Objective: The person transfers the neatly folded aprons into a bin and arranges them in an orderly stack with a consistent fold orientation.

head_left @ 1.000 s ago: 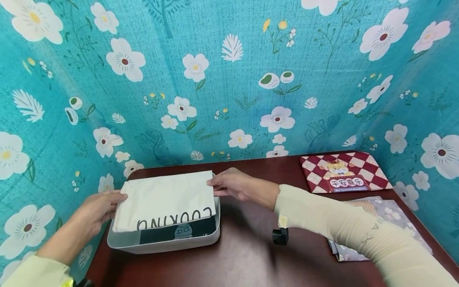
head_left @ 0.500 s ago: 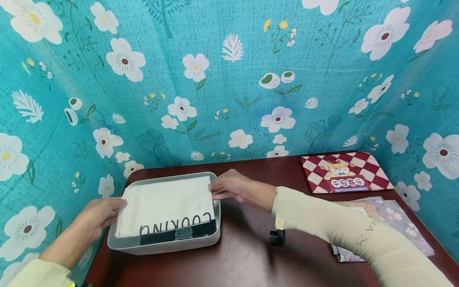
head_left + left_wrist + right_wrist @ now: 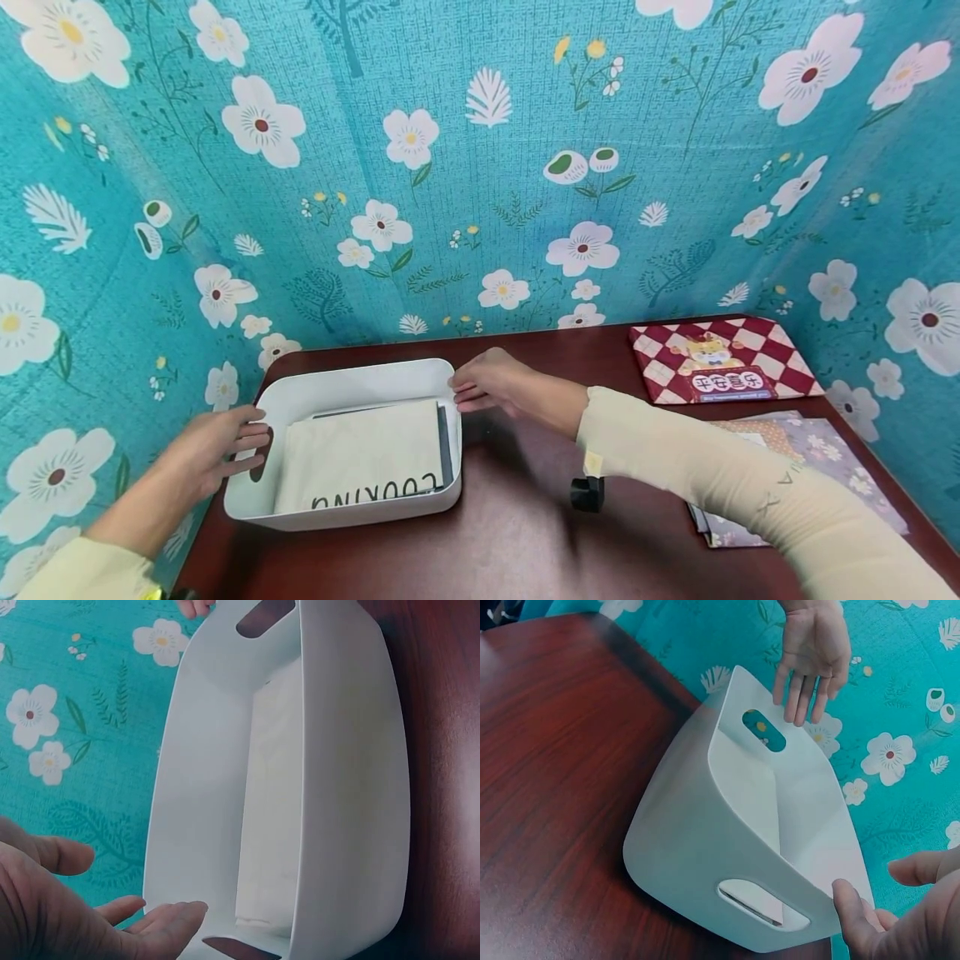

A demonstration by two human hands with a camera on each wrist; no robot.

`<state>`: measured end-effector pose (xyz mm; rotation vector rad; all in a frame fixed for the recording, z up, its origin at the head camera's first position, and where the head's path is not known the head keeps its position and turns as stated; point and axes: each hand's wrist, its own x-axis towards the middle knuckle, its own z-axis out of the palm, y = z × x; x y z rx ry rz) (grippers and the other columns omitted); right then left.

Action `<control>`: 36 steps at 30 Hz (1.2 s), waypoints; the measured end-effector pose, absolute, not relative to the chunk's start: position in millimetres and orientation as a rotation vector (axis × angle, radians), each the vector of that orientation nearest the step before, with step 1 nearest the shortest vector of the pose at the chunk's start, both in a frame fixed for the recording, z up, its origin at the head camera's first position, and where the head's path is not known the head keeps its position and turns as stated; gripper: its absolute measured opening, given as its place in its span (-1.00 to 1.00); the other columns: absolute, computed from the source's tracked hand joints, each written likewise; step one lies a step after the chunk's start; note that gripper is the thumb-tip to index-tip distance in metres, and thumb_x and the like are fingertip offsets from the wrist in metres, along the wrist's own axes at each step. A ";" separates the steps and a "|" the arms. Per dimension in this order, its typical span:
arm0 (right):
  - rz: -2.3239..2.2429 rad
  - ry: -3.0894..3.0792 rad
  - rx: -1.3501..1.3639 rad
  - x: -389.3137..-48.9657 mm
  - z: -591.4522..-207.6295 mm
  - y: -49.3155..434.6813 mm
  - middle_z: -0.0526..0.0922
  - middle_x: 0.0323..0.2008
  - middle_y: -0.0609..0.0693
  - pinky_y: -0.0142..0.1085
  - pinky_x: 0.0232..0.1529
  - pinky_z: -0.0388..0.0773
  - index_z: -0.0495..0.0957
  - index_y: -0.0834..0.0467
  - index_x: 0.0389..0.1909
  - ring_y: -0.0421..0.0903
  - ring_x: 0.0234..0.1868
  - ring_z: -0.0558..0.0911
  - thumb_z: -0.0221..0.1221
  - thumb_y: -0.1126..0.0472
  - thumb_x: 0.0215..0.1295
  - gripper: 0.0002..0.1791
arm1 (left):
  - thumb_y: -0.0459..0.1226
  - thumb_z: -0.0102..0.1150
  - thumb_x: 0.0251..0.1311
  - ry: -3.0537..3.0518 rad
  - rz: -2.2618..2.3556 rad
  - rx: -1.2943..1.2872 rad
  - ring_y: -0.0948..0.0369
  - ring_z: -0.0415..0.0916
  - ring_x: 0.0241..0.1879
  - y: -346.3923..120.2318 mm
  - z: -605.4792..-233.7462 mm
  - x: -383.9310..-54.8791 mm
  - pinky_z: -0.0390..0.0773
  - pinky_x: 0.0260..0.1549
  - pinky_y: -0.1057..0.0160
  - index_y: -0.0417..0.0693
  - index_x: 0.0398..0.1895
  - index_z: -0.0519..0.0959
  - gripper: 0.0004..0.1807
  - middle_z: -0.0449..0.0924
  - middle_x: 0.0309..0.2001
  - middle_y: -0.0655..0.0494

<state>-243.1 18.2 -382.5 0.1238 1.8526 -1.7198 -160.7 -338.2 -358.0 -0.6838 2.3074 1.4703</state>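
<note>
A folded off-white cloth with dark lettering lies inside a white plastic bin, over a darker folded piece whose edge shows along its right side. My left hand is at the bin's left end, fingers spread beside the handle slot. In the left wrist view, that hand's fingertips reach over the rim with nothing held. At the opposite end, my right hand has its fingers extended by the rim's far corner. The right wrist view shows its thumb and fingers apart.
The bin stands at the left of a dark red-brown table. At the back right lies a flat red-checked package, with folded floral fabric in front, partly behind my right sleeve. A flowered teal curtain encloses the table.
The off-white cloth, held by both hands above the bin a second ago, has gone down into it. Both hands have released it and moved out to the rim.
</note>
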 end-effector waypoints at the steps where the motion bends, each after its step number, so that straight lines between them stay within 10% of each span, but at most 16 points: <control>1: -1.718 1.855 0.125 -244.1 -382.8 19.9 0.66 -0.30 0.13 -0.05 0.05 0.69 0.59 0.43 0.06 -0.05 -0.25 0.73 0.25 0.33 0.35 -0.67 | -0.11 -0.31 0.59 2.301 1.478 -0.684 -0.07 0.59 0.09 -337.1 -358.1 -161.1 0.66 0.11 -0.06 -0.56 0.49 0.01 -0.30 0.22 0.38 -0.56; 7: -1.677 1.869 0.120 -248.4 -381.7 34.5 0.70 -0.03 0.27 -0.13 -0.02 0.74 0.56 0.39 0.13 0.00 -0.17 0.75 0.26 0.26 0.38 -0.62 | -0.11 -0.30 0.62 2.224 1.554 -0.658 0.00 0.64 0.07 -324.7 -356.2 -164.3 0.70 0.06 0.06 -0.53 0.50 0.04 -0.32 0.30 0.41 -0.48; 17: -1.597 1.931 0.092 -253.0 -378.3 78.3 0.72 0.01 0.21 -0.18 0.00 0.73 0.58 0.32 0.16 -0.03 -0.14 0.75 0.24 0.17 0.40 -0.59 | -0.17 -0.08 0.57 2.069 1.781 -0.582 0.32 0.71 -0.23 -293.8 -349.6 -167.5 0.74 -0.15 0.28 -0.42 0.55 0.04 -0.31 0.74 -0.17 0.23; 36: -1.634 1.965 0.144 -256.3 -375.9 170.0 0.69 -0.17 -0.01 -0.25 0.06 0.70 0.46 0.39 0.27 -0.16 -0.21 0.74 0.11 0.16 0.49 -0.53 | -0.14 -0.02 0.53 2.079 1.766 -0.498 0.21 0.65 -0.11 -203.3 -348.7 -161.2 0.65 -0.14 0.30 -0.34 0.39 0.31 -0.45 0.68 0.09 -0.05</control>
